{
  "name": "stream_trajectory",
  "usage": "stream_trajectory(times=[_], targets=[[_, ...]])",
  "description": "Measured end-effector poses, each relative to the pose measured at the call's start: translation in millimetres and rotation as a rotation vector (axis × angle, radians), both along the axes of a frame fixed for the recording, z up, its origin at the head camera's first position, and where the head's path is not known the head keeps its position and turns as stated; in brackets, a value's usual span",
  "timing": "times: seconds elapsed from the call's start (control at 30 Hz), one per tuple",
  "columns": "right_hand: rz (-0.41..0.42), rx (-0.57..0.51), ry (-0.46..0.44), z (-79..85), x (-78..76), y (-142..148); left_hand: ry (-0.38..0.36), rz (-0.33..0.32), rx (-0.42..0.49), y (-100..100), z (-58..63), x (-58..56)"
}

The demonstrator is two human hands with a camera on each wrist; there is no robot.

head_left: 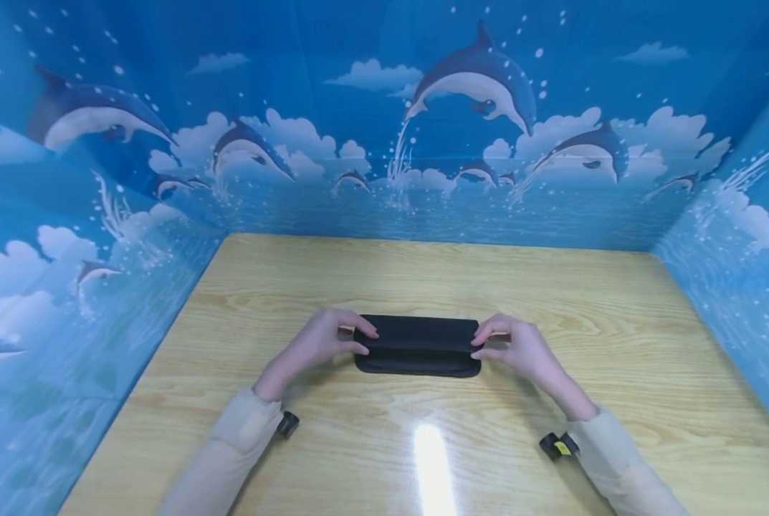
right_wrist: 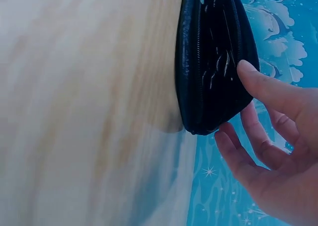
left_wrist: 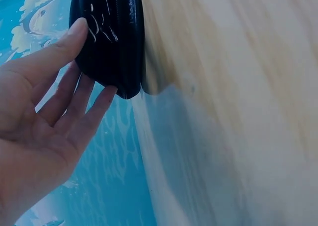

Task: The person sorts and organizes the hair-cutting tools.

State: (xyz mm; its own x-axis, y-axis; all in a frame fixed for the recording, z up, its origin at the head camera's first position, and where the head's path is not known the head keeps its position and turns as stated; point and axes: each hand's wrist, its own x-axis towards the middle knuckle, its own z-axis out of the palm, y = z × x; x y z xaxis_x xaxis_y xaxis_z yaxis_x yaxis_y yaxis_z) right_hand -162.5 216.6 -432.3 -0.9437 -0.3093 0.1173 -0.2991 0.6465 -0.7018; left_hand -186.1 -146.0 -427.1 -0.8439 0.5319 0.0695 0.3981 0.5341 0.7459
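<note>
A black zip case [head_left: 419, 334] lies on the table with its long front side gaping. Zipper teeth run along its edges in the right wrist view, and thin pale marks show inside the case [right_wrist: 213, 87]. My left hand [head_left: 322, 340] pinches the case's left end, thumb at the opening and fingers behind. At the opposite end, my right hand [head_left: 518, 351] holds it the same way, its thumb on the upper edge. In the left wrist view the case [left_wrist: 112, 42] stands partly open beside the fingers. Its deeper inside is too dark to make out.
The light wood-grain table [head_left: 423, 279] spreads around the case, with a bright glare strip near the front. A blue dolphin-print cloth [head_left: 384, 208] walls off the back and both sides. A small black device [head_left: 559, 446] sits at the right wrist, another device [head_left: 287, 424] at the left.
</note>
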Motion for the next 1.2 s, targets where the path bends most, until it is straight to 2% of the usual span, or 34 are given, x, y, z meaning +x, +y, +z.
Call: stream_trajectory(times=[0.27, 0.43, 0.67, 0.87, 1.2], targets=[[0.038, 0.055, 0.021, -6.5, 3.2, 0, 0.075, -0.005, -0.135, 5, -2.1, 6.6], [0.075, 0.092, 0.041, -9.8, 4.1, -2, 0.086, 0.008, -0.197, 8, -4.8, 8.7], [0.164, 0.207, 0.091, -10.4, 5.5, -5, 0.13, -0.033, -0.234, 13, -4.5, 9.6], [0.2, 0.264, 0.122, -9.3, 5.8, -10, 0.154, -0.05, -0.268, 16, -1.4, 11.2], [0.185, 0.315, 0.116, -8.1, 6.5, -15, 0.165, -0.024, -0.325, 27, 2.4, 13.2]])
